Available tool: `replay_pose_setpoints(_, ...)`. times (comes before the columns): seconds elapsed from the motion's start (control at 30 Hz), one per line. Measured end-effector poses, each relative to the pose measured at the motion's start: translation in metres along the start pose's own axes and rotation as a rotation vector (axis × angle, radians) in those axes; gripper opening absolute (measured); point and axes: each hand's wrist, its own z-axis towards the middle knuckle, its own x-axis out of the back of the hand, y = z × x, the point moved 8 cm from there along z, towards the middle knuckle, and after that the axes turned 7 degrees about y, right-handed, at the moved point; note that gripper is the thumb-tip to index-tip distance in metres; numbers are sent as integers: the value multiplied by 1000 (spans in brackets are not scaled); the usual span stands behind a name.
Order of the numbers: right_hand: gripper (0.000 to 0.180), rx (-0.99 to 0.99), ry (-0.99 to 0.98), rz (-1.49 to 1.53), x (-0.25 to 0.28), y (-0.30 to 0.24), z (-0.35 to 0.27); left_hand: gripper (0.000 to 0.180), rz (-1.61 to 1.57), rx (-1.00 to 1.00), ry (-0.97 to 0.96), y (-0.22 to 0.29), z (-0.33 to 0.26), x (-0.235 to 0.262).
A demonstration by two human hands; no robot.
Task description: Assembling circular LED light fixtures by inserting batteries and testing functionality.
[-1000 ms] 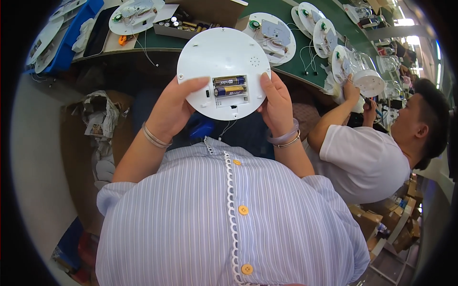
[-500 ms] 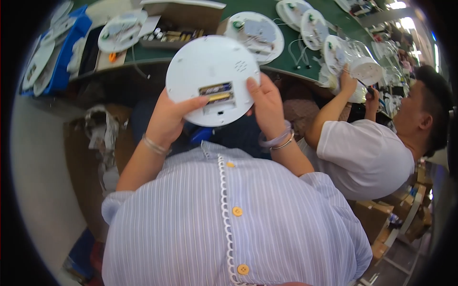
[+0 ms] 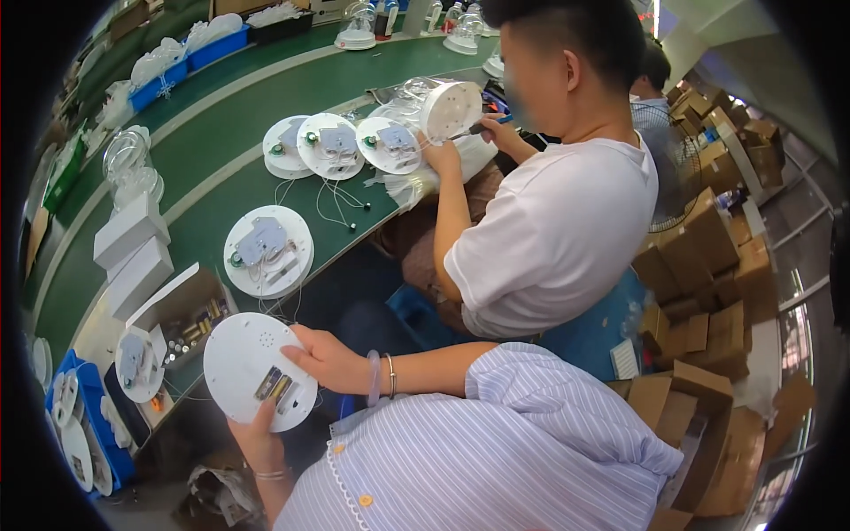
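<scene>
A round white plastic base [image 3: 239,354] is held in front of me, its face showing a small grille of holes and an uncovered battery slot with batteries [image 3: 276,388] in it. My left hand [image 3: 257,438] grips the lower edge, its thumb reaching to the slot. On the near right rim, my right hand [image 3: 332,361] clasps the base with its thumb across the face. Both hands' other fingers are hidden behind it. Beyond the base, a box of batteries [image 3: 197,323] sits on the green bench, beside an upturned white base [image 3: 140,363] with its wiring exposed.
More wired bases [image 3: 268,252] lie along the green bench [image 3: 204,190]. At my right, a co-worker in a white shirt [image 3: 567,230] works on another white base [image 3: 452,111]. A blue bin [image 3: 93,398] full of white discs stands at the left. Cardboard boxes [image 3: 708,248] are stacked behind the co-worker.
My view has swung to the right, showing more of the bench and the co-worker. Both hands still hold the base, which appears lower and further left in the picture.
</scene>
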Motion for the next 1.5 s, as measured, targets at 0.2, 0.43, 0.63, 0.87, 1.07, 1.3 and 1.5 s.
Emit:
replay_pose_setpoints(0.2,20,194,-89,-82,-24,3,6,56,-56,93,70,-5,-9,21)
replay_pose_setpoints(0.43,23,-217,-190,169,-44,17,2,43,-415,191,58,-17,-15,43)
replay_pose_setpoints(0.63,20,-114,-311,-109,-41,12,24,44,-451,53,297,4,-16,65)
replay_pose_setpoints(0.87,13,793,-169,-698,-75,-42,71,37,-504,-184,365,30,-27,114)
replay_pose_setpoints(1.07,15,468,-416,-1449,-133,-11,137,39,-465,-163,375,28,-26,110)
replay_pose_setpoints(1.3,19,338,-625,-1698,-144,30,149,38,-453,-128,396,27,-33,106)
replay_pose_setpoints(1.5,21,384,-742,-1708,-138,33,158,40,-456,-23,485,15,-24,86)
